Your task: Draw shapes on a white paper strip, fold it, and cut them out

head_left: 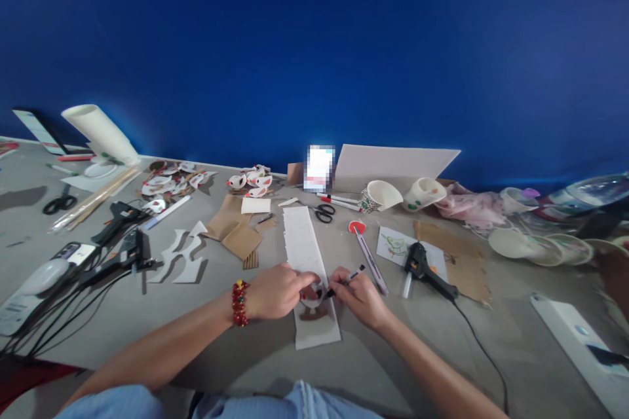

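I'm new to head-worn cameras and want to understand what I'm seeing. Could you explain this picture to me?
There is no machine here, just one person's two bare hands. The camera sits on their head, looking forward and down, so the forearms come in from the bottom edge.

The left hand, with a beaded bracelet on its wrist, rests its fingers at a small white-and-brown piece on a long white strip. The right hand holds a pen close beside it.

Around them on the grey table lie cardboard pieces, scissors, bird-shaped cutouts and a black glue gun with a cable. Paper cups stand further back, before a blue wall.
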`<act>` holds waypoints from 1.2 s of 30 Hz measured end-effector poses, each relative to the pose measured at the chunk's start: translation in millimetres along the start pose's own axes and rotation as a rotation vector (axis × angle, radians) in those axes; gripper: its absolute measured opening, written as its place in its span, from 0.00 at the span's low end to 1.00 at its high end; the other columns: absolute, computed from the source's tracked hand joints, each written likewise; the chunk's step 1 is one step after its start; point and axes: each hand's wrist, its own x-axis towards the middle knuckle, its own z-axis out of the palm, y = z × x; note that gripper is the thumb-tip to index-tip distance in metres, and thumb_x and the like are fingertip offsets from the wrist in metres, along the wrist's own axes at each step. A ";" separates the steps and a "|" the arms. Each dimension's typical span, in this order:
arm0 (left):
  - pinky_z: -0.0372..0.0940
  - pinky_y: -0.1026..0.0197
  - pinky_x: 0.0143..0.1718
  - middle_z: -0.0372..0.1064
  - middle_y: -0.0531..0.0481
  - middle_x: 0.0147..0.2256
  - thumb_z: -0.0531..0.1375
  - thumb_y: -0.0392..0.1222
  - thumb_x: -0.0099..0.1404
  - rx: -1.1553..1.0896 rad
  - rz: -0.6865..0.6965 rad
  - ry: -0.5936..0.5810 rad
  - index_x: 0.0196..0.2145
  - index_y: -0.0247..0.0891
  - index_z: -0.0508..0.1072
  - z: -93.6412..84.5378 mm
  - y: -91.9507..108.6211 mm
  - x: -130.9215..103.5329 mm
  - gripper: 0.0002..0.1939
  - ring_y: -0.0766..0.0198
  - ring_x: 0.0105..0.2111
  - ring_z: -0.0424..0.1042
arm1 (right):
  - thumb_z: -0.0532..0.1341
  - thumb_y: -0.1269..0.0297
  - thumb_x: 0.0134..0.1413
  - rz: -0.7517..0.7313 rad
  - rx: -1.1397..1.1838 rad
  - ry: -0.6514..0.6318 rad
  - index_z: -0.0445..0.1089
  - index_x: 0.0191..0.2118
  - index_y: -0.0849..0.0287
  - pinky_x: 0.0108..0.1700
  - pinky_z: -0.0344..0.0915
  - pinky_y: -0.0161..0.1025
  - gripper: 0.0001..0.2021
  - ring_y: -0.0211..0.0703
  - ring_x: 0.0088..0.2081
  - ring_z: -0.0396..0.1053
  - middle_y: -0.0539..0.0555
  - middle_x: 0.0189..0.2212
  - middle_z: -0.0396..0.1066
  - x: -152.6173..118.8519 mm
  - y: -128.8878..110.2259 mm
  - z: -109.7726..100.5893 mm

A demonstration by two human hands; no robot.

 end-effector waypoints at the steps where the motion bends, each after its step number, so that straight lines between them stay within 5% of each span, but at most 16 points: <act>1: 0.64 0.60 0.43 0.77 0.51 0.42 0.50 0.28 0.61 -0.010 0.001 0.003 0.51 0.40 0.66 0.0 -0.1 0.0 0.21 0.57 0.40 0.75 | 0.51 0.63 0.63 0.001 0.003 0.002 0.64 0.27 0.58 0.32 0.57 0.34 0.13 0.37 0.27 0.63 0.48 0.23 0.62 1.3 0.3 -0.8; 36: 0.65 0.60 0.47 0.78 0.51 0.45 0.50 0.27 0.61 -0.185 0.032 -0.005 0.53 0.41 0.61 6.5 -7.3 -0.3 0.23 0.58 0.46 0.76 | 0.54 0.61 0.60 0.213 0.259 0.046 0.61 0.26 0.57 0.22 0.62 0.30 0.11 0.37 0.18 0.69 0.45 0.16 0.63 43.8 13.3 1.9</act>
